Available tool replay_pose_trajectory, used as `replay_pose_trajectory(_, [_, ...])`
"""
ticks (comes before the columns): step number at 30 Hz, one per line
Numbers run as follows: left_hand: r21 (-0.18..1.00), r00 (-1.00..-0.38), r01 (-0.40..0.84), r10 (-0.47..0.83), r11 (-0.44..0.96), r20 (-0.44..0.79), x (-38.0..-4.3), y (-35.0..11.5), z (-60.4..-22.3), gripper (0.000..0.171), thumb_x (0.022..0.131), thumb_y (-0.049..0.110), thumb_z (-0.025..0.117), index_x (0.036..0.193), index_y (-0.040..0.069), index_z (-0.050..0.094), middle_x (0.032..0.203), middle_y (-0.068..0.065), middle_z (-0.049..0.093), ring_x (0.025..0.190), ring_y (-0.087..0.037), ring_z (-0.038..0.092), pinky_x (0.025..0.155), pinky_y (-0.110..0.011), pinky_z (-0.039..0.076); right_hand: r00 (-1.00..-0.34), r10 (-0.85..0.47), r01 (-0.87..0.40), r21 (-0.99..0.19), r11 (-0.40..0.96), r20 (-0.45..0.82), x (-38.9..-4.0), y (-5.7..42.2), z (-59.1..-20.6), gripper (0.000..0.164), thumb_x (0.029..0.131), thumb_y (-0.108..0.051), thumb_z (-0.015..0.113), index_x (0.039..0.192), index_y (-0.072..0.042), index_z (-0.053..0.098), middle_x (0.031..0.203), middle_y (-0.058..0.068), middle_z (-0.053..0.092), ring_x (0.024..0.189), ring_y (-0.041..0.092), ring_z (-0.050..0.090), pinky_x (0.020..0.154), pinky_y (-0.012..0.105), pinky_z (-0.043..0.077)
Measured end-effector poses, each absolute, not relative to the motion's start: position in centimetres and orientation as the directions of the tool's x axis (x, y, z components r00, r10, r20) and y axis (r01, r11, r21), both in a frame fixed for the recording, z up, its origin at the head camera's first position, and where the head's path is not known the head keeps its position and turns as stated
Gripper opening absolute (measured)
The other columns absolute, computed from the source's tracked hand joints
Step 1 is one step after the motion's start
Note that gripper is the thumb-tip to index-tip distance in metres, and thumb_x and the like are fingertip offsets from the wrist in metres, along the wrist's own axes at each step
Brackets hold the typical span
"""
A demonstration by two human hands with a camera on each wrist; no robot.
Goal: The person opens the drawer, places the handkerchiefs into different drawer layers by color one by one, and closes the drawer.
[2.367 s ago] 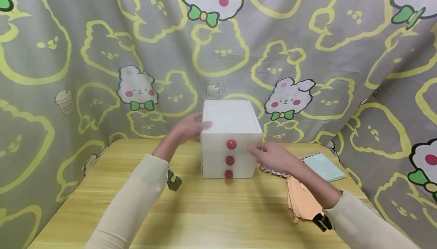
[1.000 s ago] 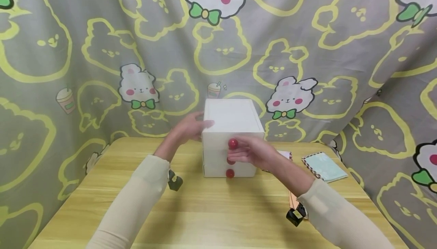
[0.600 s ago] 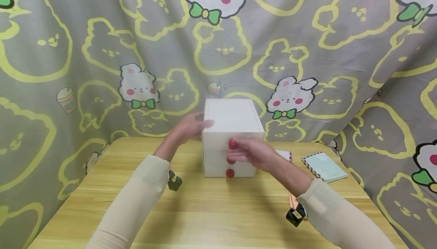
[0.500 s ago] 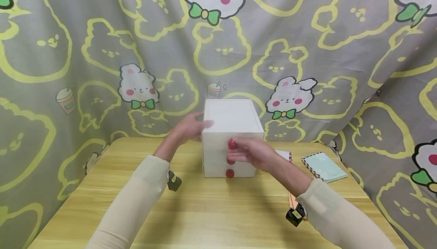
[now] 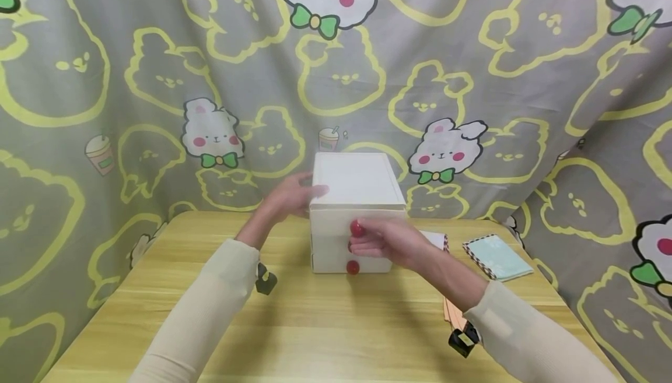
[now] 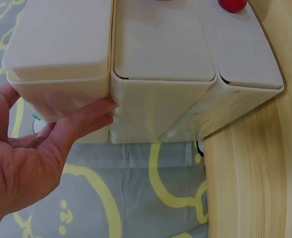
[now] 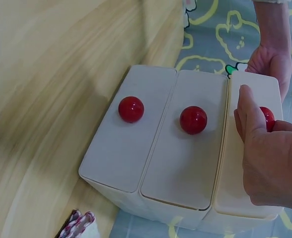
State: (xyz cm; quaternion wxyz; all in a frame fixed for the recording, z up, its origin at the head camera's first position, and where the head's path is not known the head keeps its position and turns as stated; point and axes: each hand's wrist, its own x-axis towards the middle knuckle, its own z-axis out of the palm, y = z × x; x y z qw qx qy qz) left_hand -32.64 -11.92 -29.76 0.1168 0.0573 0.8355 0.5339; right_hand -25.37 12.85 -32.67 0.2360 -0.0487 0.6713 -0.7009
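A small white cabinet (image 5: 359,179) with three stacked drawers, each with a round red knob, stands on the wooden table. My right hand (image 5: 394,240) pinches the top knob (image 5: 357,228); its other fingers lie before the middle knob and partly cover it. The top drawer (image 5: 328,225) juts slightly out from under the cabinet's top. On the left, my left hand (image 5: 289,196) rests against the cabinet's upper side, thumb over the top edge. In the left wrist view its fingers (image 6: 81,119) lie extended along the side wall. The bottom knob (image 7: 131,109) shows fully in the right wrist view.
A folded light blue cloth (image 5: 501,256) with a checkered edge lies at the table's right. Nearer, an orange cloth (image 5: 452,312) is partly hidden by my right arm. A white cloth (image 5: 436,239) lies beside the cabinet. A patterned curtain (image 5: 252,80) hangs close behind.
My right hand has moved from the cabinet's right edge to the top knob and gripped it. The top drawer has since come slightly forward. My left hand has stayed in place.
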Motion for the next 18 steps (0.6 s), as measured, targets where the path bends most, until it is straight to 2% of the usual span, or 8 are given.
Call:
replay_pose_trajectory(6, [0.893,-0.968,-0.022,0.215,0.449,-0.132,-32.6,-11.9,-29.7,0.086,0.095,0.042,0.071,0.162,0.017,0.024,0.145,-0.022,0.054,0.105,-0.036,0.071,0.087,-0.043,0.064,-0.865,-0.443,0.239,-0.97,0.05,-0.235,-24.0,13.4,-32.7,0.04,0.104,-0.022,0.057,0.129,0.01,0.056,0.114,0.026,0.071,0.097,0.028,0.075,0.097,0.047,0.059])
replay_pose_trajectory(10, [0.891,-0.968,-0.013,0.219,0.454,-0.126,-32.7,-12.0,-29.8,0.087,0.094,0.044,0.071,0.162,0.017,0.024,0.142,-0.022,0.057,0.106,-0.036,0.07,0.088,-0.044,0.063,-0.85,-0.478,0.221,-0.974,0.054,-0.22,-22.8,13.7,-32.6,0.042,0.104,-0.022,0.057,0.131,0.011,0.054,0.108,0.018,0.073,0.098,0.028,0.075,0.097,0.046,0.059])
replay_pose_trajectory(18, [0.896,-0.969,-0.018,0.212,0.443,-0.125,-32.7,-12.1,-29.9,0.087,0.094,0.044,0.071,0.162,0.017,0.025,0.14,-0.021,0.058,0.101,-0.034,0.071,0.088,-0.045,0.063,-0.846,-0.486,0.224,-0.973,0.047,-0.218,-19.8,13.6,-32.6,0.045,0.103,-0.022,0.058,0.131,0.013,0.054,0.11,0.019,0.074,0.097,0.027,0.075,0.096,0.045,0.06])
